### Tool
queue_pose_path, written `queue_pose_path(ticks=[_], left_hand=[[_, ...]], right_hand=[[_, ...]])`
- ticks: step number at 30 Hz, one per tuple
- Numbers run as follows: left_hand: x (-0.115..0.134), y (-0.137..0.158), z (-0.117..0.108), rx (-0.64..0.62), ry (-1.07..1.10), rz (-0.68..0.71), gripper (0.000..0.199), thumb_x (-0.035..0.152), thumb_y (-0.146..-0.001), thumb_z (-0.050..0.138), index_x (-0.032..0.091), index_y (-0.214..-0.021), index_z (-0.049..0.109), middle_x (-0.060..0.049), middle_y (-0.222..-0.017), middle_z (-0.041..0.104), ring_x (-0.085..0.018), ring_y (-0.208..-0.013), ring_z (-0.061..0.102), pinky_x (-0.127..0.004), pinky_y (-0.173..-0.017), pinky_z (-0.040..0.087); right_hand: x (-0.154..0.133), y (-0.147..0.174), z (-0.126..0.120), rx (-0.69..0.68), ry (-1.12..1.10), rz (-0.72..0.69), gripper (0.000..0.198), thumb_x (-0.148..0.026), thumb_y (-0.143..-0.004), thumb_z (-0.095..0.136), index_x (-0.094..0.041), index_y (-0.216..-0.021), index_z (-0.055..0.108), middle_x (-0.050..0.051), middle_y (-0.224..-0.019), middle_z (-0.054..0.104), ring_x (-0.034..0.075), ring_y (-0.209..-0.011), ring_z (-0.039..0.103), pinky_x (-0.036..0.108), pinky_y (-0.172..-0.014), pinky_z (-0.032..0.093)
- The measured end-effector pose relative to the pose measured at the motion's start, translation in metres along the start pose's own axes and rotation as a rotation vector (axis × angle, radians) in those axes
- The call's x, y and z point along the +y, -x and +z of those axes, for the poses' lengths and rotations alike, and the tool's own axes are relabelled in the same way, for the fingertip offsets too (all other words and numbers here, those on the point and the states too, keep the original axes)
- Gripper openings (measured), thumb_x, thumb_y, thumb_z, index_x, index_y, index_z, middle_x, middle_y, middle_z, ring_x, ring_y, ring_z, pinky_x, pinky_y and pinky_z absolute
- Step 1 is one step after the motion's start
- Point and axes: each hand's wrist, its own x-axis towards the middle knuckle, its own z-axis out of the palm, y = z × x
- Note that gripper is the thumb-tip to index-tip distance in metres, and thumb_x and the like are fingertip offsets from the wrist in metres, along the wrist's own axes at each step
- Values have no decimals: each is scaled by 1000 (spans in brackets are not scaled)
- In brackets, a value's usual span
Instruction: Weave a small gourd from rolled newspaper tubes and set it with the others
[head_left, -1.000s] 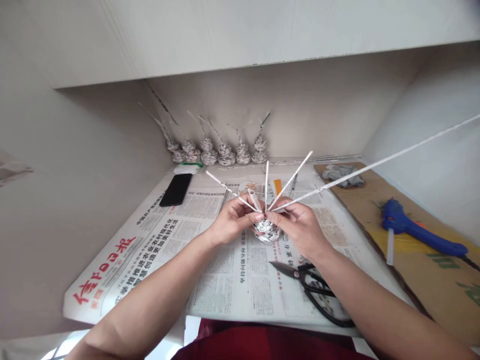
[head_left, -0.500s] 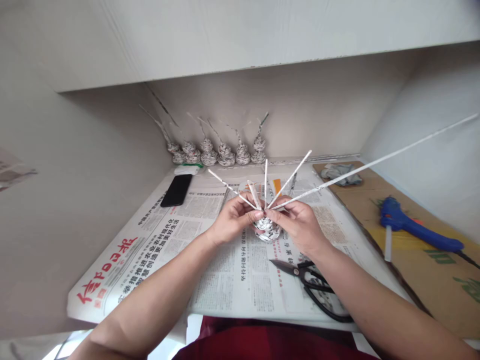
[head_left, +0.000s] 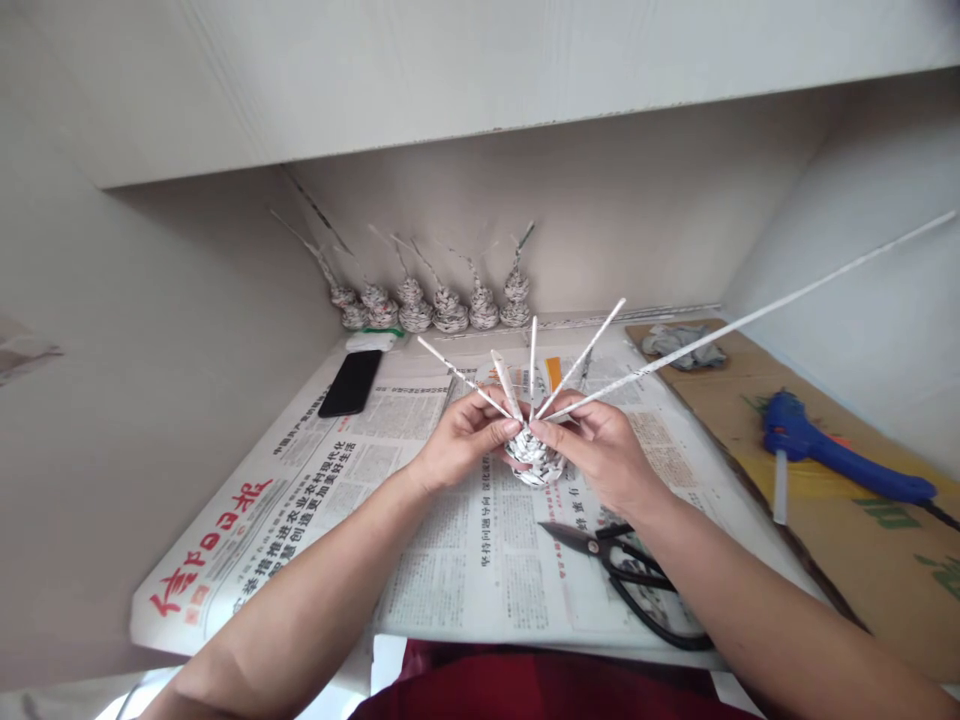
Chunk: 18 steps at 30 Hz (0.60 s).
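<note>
A small woven paper gourd [head_left: 537, 468] of rolled newspaper is held between my two hands above the table. Several white paper sticks [head_left: 533, 365] fan upward from its top. My left hand [head_left: 474, 432] is closed on its left side, thumb pressed at the base of the sticks. On the other side my right hand [head_left: 592, 445] pinches the gourd's top, where one long paper stick [head_left: 750, 318] reaches far to the right. The fingers behind the gourd are partly hidden.
Newspaper [head_left: 300, 540] covers the table. Black-handled scissors [head_left: 622, 570] lie below my right hand. A blue glue gun [head_left: 832, 455] and crumpled grey cloth [head_left: 686, 347] rest on cardboard at right. A black phone [head_left: 350, 383] lies at left; several woven gourds [head_left: 450, 310] line the back wall.
The view has shifted slightly. Both hands keep their grip at the gourd's top, with the right thumb and the sticks moved only a little.
</note>
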Motion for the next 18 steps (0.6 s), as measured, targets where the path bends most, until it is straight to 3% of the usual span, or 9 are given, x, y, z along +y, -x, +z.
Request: queue_pose_path(ticks=[12,18], left_hand=[[-4,-1,0,22,42,10,30,26,-74,83,14,-87,59,-3,-88,70,-16,-70,68,-34,-56,65],[-4,-2,1,34,30,20,33,26,-71,86,12,-80,57,-8,-98,73,-18,-75,72,-28,-57,63]], right_hand=[[-4,1,6,47,49,-33,25,-36,-70,84,-20,-67,64,-2,-64,63,14,-57,60,27,-52,50],[0,1,7,105,37,-6,27,-35,-65,85,-20,-66,63,-3,-65,62,13,-58,58,26,-52,47]])
